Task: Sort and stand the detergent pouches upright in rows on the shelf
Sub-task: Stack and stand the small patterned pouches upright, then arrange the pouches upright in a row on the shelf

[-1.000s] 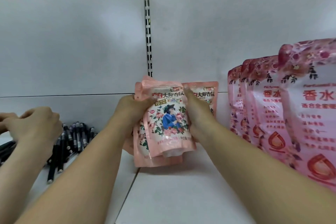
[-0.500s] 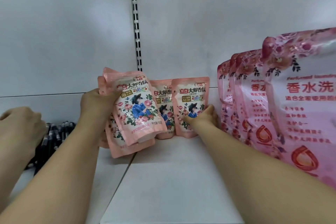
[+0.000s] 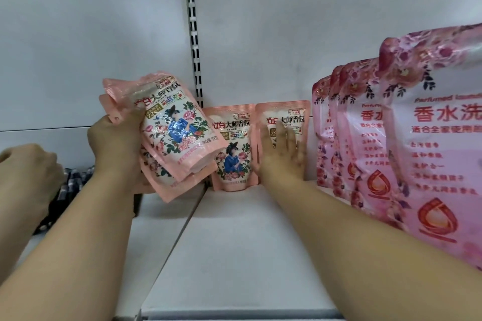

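Observation:
My left hand (image 3: 117, 146) is shut on a tilted stack of small pink flower-printed detergent pouches (image 3: 172, 138), held above the shelf's left part. Two more small pouches stand upright side by side against the back wall: one (image 3: 232, 148) in the middle and one (image 3: 284, 114) to its right. My right hand (image 3: 283, 156) is blurred, fingers spread, flat in front of the right standing pouch and covering its lower half. Whether it touches the pouch I cannot tell.
A row of large pink pouches (image 3: 430, 138) stands along the right, front to back. The white shelf (image 3: 234, 255) has a seam down its middle. Another hand (image 3: 26, 167), fingers curled, rests over a pile of black pens (image 3: 67, 190) at left. A slotted rail (image 3: 193, 34) runs up the back wall.
My right hand left the stack, set a pouch upright at the back beside another, and now spreads open before it. My left hand carried the stack leftward and tilted it.

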The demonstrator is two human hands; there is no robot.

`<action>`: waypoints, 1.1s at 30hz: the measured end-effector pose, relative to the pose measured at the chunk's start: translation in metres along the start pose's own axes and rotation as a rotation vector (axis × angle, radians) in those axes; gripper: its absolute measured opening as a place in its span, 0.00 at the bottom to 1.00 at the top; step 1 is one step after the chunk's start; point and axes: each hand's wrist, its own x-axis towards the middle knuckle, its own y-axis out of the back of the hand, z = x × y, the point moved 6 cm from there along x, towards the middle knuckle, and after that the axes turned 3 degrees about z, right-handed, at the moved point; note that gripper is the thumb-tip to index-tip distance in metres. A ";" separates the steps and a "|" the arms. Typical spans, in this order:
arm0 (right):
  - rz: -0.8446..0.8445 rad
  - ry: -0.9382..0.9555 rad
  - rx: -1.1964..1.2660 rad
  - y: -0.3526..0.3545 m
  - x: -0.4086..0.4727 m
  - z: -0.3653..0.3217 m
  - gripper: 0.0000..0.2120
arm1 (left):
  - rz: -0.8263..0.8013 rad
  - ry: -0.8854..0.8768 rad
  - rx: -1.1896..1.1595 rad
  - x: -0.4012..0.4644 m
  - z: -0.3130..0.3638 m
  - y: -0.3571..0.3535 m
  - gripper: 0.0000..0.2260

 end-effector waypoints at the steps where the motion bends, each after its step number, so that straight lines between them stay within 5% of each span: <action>1: -0.064 -0.023 -0.033 -0.006 0.000 0.003 0.37 | 0.001 -0.002 -0.003 0.000 0.000 0.000 0.08; 5: -0.185 -0.136 -0.110 -0.014 0.003 0.019 0.35 | 0.010 -0.013 -0.001 0.002 0.000 -0.002 0.08; 15: -0.115 -0.178 -0.058 -0.011 0.001 0.026 0.36 | 0.055 -0.017 0.054 0.009 -0.005 0.005 0.10; 20: -0.016 0.121 -0.085 0.004 -0.002 -0.006 0.32 | 0.140 -0.123 0.106 0.011 0.004 0.010 0.14; 24: -0.141 0.432 -0.288 -0.017 -0.015 -0.047 0.29 | 0.183 -0.151 0.110 0.016 0.004 0.016 0.14; 33: -0.138 0.326 -0.493 -0.034 0.010 -0.040 0.30 | 0.198 -0.244 0.131 0.028 0.006 0.018 0.14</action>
